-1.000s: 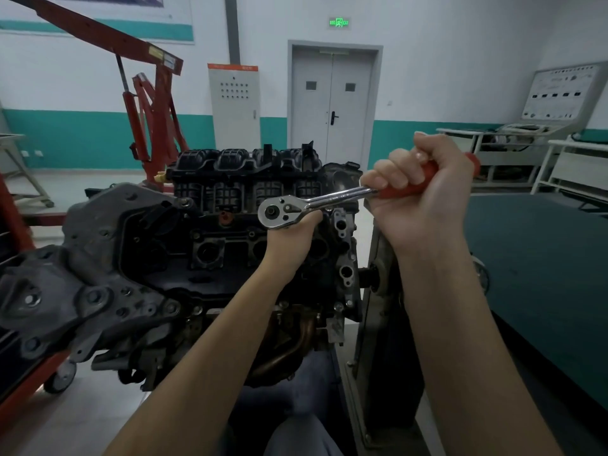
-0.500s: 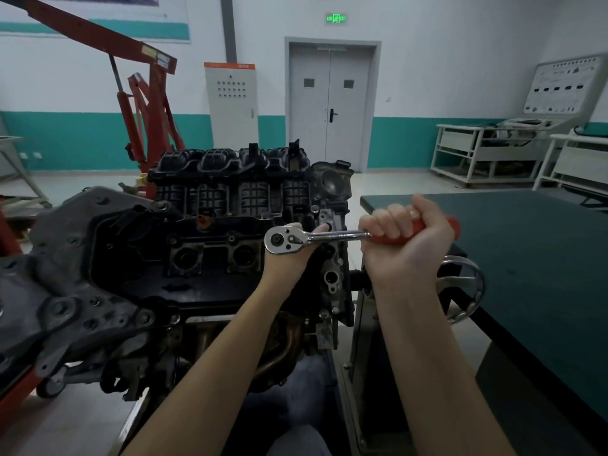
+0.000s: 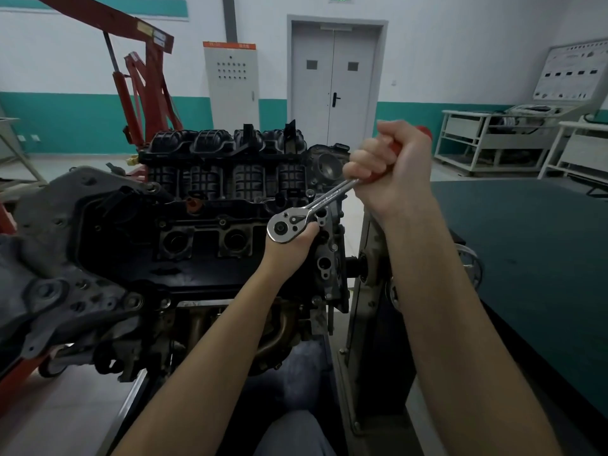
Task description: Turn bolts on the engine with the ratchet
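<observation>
Ratchet (image 3: 309, 209) on the engine (image 3: 204, 225): right hand (image 3: 391, 169) fisted round its red handle, left hand (image 3: 291, 246) cupping the head.

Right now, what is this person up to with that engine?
A person works a chrome ratchet wrench with a red handle on a black car engine held on a stand. The right hand grips the handle, raised up to the right. The left hand cups under the wrench head, fingers hidden behind it.
</observation>
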Available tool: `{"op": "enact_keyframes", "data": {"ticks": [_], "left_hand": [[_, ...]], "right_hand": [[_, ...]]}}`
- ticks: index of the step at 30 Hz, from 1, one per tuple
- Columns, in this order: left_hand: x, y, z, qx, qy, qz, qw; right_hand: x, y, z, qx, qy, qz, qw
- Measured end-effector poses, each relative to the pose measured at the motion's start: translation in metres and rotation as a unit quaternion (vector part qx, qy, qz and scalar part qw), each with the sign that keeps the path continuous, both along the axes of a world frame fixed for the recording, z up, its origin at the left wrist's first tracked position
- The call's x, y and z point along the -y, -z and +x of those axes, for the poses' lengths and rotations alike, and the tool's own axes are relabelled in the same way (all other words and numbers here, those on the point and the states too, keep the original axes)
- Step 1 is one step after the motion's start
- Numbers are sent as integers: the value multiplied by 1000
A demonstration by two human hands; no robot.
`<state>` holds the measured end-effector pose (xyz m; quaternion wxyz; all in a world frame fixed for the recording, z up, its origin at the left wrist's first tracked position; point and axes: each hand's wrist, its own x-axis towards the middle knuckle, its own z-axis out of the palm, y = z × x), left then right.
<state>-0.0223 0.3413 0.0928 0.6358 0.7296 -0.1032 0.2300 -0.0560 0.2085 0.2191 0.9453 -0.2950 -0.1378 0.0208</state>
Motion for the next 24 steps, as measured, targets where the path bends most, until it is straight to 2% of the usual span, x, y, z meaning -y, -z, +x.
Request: {"op": "enact_keyframes", "data": {"ticks": [2,5,8,11,15,21,24], "left_hand": [[1,-1,0,-7,0,0,1000],[-1,-1,3,-27,-25,-37,999],[4,-2,3,30,-44,-71,996],[10,-2,2,86,-61,-100,989],[9,2,6,91,-34,-103,990],[9,0,2,96,-5,-84,992],[5,4,5,74,-25,-91,993]], "right_hand": [[-2,-2,1,1,-1,0,1000],[-3,23,-16,30,46,76,996],[-7,67,-45,42,120,169,977],[-15,93,-63,26,139,215,966],[-7,69,-48,43,124,167,977],[-1,-4,-1,10,22,-34,999],[-7,4,-6,17,30,-5,999]]}}
